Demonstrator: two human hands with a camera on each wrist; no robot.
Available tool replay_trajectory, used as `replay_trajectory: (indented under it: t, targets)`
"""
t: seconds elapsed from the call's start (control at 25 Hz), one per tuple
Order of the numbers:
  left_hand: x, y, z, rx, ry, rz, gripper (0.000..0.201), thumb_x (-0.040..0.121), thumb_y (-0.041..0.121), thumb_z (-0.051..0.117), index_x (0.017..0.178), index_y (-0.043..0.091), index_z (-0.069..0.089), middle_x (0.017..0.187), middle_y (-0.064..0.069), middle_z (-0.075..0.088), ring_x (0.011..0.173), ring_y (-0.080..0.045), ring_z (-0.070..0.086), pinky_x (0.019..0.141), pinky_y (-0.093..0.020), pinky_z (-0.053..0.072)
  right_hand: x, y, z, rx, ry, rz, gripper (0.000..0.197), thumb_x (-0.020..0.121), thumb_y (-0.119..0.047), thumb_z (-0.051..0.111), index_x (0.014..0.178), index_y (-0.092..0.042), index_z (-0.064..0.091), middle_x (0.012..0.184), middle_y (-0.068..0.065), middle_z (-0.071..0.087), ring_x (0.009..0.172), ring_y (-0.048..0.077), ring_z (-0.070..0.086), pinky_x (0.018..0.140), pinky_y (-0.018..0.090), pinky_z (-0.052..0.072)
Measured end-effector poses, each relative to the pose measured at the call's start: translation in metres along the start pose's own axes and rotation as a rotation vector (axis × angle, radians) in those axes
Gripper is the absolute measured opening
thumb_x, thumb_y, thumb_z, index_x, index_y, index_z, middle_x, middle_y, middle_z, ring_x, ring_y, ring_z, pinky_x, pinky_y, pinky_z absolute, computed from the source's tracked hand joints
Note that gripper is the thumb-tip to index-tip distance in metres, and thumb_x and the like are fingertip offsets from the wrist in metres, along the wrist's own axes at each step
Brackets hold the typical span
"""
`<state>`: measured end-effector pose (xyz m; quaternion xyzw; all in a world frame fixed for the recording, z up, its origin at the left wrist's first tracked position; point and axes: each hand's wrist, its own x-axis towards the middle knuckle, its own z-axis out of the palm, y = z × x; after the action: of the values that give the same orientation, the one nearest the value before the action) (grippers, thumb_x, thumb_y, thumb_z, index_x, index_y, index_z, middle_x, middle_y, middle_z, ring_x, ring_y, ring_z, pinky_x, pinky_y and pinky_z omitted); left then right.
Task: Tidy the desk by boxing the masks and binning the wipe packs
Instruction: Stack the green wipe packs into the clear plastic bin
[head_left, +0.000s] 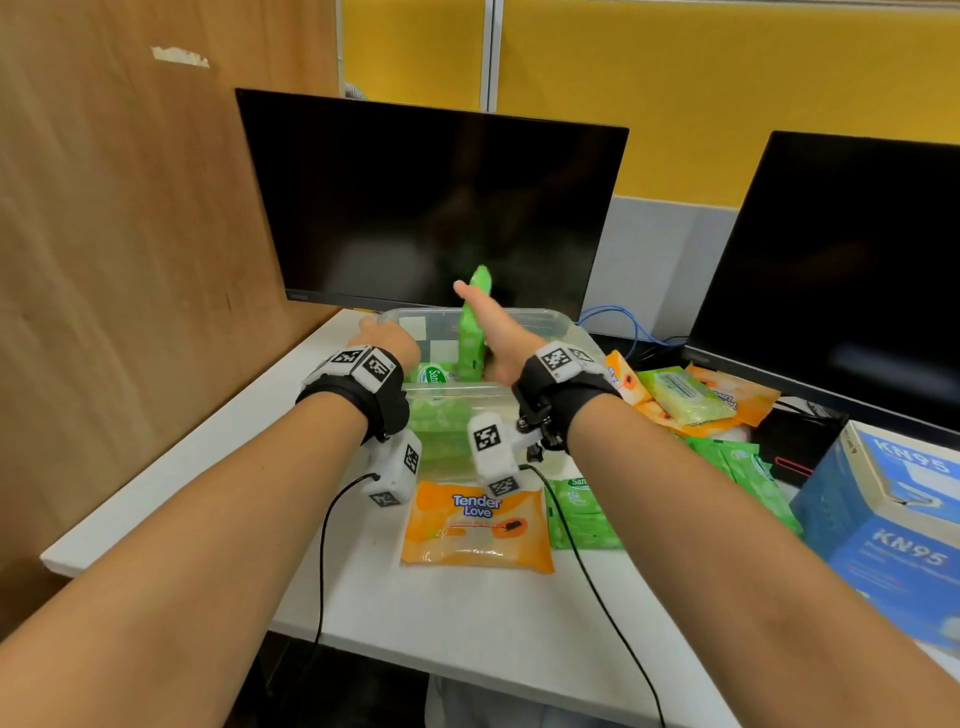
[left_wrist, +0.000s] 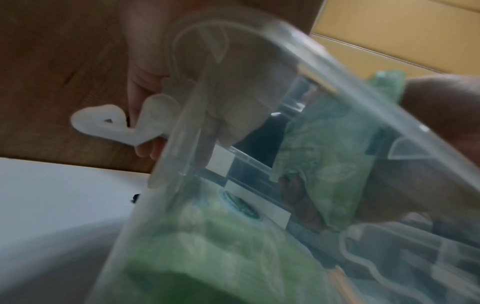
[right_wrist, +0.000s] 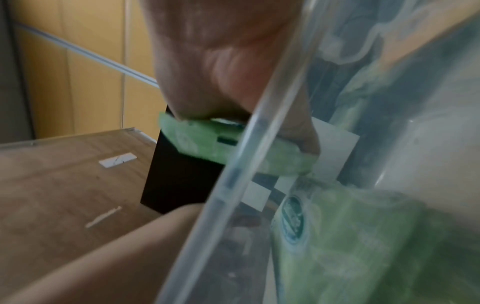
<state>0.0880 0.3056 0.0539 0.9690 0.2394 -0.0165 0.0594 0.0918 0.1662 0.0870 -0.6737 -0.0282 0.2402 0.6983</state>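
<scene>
The bin (head_left: 550, 325), centre frame, is clear, glossy plastic. The green wipe pack (head_left: 471, 332) standing in it and the orange wipe pack (head_left: 477, 525) lower centre have shiny plastic film wrappers. The desk (head_left: 457, 613) is smooth matt white. Left of the frame, the partition (head_left: 130, 234) shows matt wood grain. The KN95 box (head_left: 893, 525), far right, looks like printed card.

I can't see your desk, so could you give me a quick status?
Right hand holds green wipe pack upright in clear bin. Left hand grips bin's rim.
</scene>
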Motion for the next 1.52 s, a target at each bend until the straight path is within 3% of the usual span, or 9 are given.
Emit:
replay_trajectory:
  t: [0.12, 0.36, 0.48, 0.6, 0.76, 1.12, 1.2, 1.36, 1.52]
  targets:
    - [-0.004, 0.000, -0.003, 0.035, 0.025, 0.085, 0.041, 0.098, 0.012, 0.029, 0.137, 0.007, 0.042, 0.142, -0.018, 0.040, 0.130, -0.037, 0.036, 0.104, -0.046, 0.035, 0.033, 0.015, 0.012, -0.324, 0.067, -0.026, 0.103, 0.062, -0.066, 0.065, 0.144, -0.012, 0.034, 0.133, 0.008, 0.055, 0.113, 0.028, 0.060, 0.090, 0.042, 0.053]
    - [-0.021, 0.000, -0.008, -0.236, 0.072, 0.000, 0.044, 0.097, 0.022, 0.037, 0.140, 0.013, 0.038, 0.146, -0.020, 0.030, 0.127, -0.038, 0.041, 0.101, -0.042, 0.038, 0.006, 0.010, 0.021, -1.139, 0.072, -0.089, 0.029, 0.098, -0.015, 0.040, 0.115, -0.002, 0.059, 0.117, 0.015, 0.059, 0.095, 0.025, 0.053, 0.083, 0.032, 0.042]
    - [-0.034, 0.002, -0.007, -0.283, 0.153, -0.051, 0.049, 0.087, 0.023, 0.056, 0.135, 0.023, 0.046, 0.145, -0.015, 0.025, 0.128, -0.034, 0.036, 0.099, -0.041, 0.038, 0.002, 0.006, 0.019, -1.135, 0.075, -0.075, 0.029, 0.099, -0.014, 0.036, 0.112, -0.001, 0.059, 0.115, 0.014, 0.055, 0.098, 0.023, 0.051, 0.088, 0.033, 0.042]
    - [-0.036, 0.003, -0.007, -0.216, 0.304, 0.134, 0.044, 0.088, 0.017, 0.056, 0.131, 0.025, 0.053, 0.147, -0.006, 0.035, 0.136, -0.026, 0.031, 0.107, -0.044, 0.030, 0.007, 0.007, 0.016, -1.172, 0.047, -0.110, 0.031, 0.099, -0.017, 0.035, 0.073, -0.010, 0.051, 0.102, 0.010, 0.051, 0.093, 0.021, 0.049, 0.081, 0.030, 0.038]
    - [-0.035, 0.009, -0.007, 0.019, 0.061, 0.278, 0.042, 0.093, 0.034, 0.044, 0.135, 0.035, 0.048, 0.138, 0.002, 0.054, 0.139, -0.023, 0.033, 0.116, -0.046, 0.012, 0.005, 0.013, 0.014, -1.089, 0.141, -0.157, 0.027, 0.091, -0.025, 0.048, 0.067, -0.011, 0.051, 0.075, 0.002, 0.057, 0.074, 0.019, 0.055, 0.056, 0.023, 0.042]
    - [-0.018, 0.013, 0.000, 0.259, -0.142, 0.227, 0.074, 0.076, 0.079, 0.016, 0.139, 0.046, 0.037, 0.154, 0.012, 0.030, 0.147, -0.034, 0.010, 0.118, -0.055, 0.000, -0.016, -0.003, -0.102, -0.789, 0.741, -0.364, 0.022, 0.089, -0.012, 0.044, 0.089, -0.001, 0.063, 0.093, 0.017, 0.062, 0.092, 0.033, 0.056, 0.078, 0.037, 0.047]
    - [-0.015, 0.013, 0.002, 0.267, -0.150, 0.228, 0.090, 0.066, 0.090, 0.010, 0.143, 0.048, 0.030, 0.158, 0.011, 0.022, 0.148, -0.033, 0.008, 0.118, -0.055, 0.000, -0.020, 0.008, -0.136, -0.780, 0.865, -0.242, 0.027, 0.093, -0.018, 0.042, 0.103, -0.002, 0.061, 0.107, 0.017, 0.062, 0.105, 0.034, 0.055, 0.083, 0.038, 0.045]
    - [-0.022, 0.017, -0.003, 0.315, -0.147, 0.239, 0.091, 0.070, 0.090, 0.010, 0.147, 0.044, 0.026, 0.159, 0.009, 0.019, 0.148, -0.033, 0.008, 0.119, -0.054, -0.001, 0.021, 0.074, -0.204, -1.173, 0.511, 0.313, 0.042, 0.083, -0.034, 0.061, 0.120, -0.014, 0.055, 0.122, 0.010, 0.059, 0.108, 0.032, 0.056, 0.091, 0.038, 0.044]
    - [-0.029, 0.021, -0.004, 0.229, -0.169, 0.259, 0.083, 0.083, 0.079, 0.019, 0.150, 0.031, 0.022, 0.159, 0.002, 0.022, 0.147, -0.028, 0.017, 0.120, -0.049, 0.005, 0.013, 0.081, -0.187, -1.254, 0.437, 0.406, 0.072, 0.071, -0.047, 0.075, 0.132, -0.016, 0.051, 0.136, 0.010, 0.051, 0.121, 0.031, 0.053, 0.096, 0.041, 0.045]
